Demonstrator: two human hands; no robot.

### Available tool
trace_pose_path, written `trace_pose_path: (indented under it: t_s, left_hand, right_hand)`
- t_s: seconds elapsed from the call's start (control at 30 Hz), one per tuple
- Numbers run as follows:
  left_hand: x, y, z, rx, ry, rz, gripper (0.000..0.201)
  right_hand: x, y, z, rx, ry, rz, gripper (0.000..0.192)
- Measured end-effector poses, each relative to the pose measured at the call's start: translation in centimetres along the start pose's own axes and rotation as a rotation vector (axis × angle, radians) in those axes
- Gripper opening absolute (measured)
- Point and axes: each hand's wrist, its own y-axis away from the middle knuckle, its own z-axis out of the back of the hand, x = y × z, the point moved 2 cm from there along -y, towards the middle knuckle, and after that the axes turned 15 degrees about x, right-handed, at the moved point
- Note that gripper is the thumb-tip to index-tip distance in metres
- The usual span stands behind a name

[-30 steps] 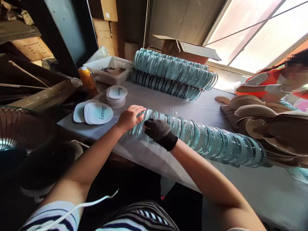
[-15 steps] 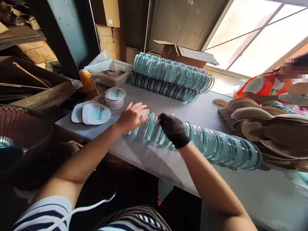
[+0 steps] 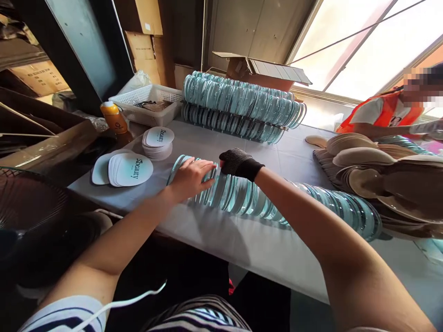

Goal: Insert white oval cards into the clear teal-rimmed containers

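Two hands meet on the near row of glass discs (image 3: 277,207), lying on edge across the white table (image 3: 249,244). The bare left hand (image 3: 190,177) presses flat, fingers spread; the black-gloved right hand (image 3: 237,162) curls over the top. Left, oval labels (image 3: 130,169) read "Beauty".

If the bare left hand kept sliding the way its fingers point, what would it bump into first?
Probably the gloved right hand: the left hand lies on the row of glass discs with fingers aimed at it, almost touching.
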Motion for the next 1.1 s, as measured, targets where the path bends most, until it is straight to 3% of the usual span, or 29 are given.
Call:
trace_pose_path:
  t_s: [0.1, 0.2, 0.33, 0.47, 0.57, 0.63, 0.77, 0.83, 0.93, 1.03, 1.1]
  left_hand:
    - [0.0, -0.1, -0.1, 0.006, 0.006, 0.007, 0.042]
    - [0.0, -0.1, -0.2, 0.016, 0.002, 0.012, 0.043]
    - [0.1, -0.2, -0.2, 0.049, 0.002, 0.032, 0.043]
    - [0.3, -0.3, 0.2, 0.091, 0.009, 0.052, 0.043]
    - [-0.2, -0.3, 1.0, 0.132, 0.003, 0.044, 0.042]
    - [-1.0, -0.4, 1.4, 0.134, -0.003, 0.023, 0.043]
    - [-3.5, -1.7, 0.8, 0.121, 0.015, -0.098, 0.053]
    - [-4.3, -2.5, 0.0, 0.135, 0.019, -0.135, 0.056]
    - [-4.7, -3.5, -1.3, 0.161, 0.025, -0.157, 0.055]
    - [-4.4, -3.7, -1.7, 0.166, 0.04, -0.165, 0.055]
    - [-4.3, -3.6, -1.6, 0.169, 0.047, -0.151, 0.055]
  right_hand:
    - [2.8, 4.0, -2.4, -0.074, -0.009, 0.021, 0.024]
    - [6.1, 6.9, -7.2, -0.045, 0.032, 0.049, 0.033]
    - [8.7, 7.5, -13.4, -0.002, 0.052, 0.049, 0.05]
    - [9.5, 7.1, -15.9, 0.041, -0.004, -0.103, 0.053]
    - [9.2, 8.6, -15.1, 0.056, -0.026, -0.066, 0.047]
    - [7.7, 10.0, -13.1, -0.017, -0.055, -0.023, 0.046]
    - [0.4, 10.0, -6.5, -0.258, -0.116, -0.343, 0.042]
    - [-3.4, 7.6, -3.9, -0.134, -0.11, -0.391, 0.04]
    - [-6.5, 2.9, -2.0, 0.138, -0.09, -0.203, 0.042]
    - [-6.7, -0.1, -1.5, 0.244, -0.028, -0.034, 0.043]
    - [-6.1, -0.2, -1.2, 0.216, 0.019, -0.031, 0.038]
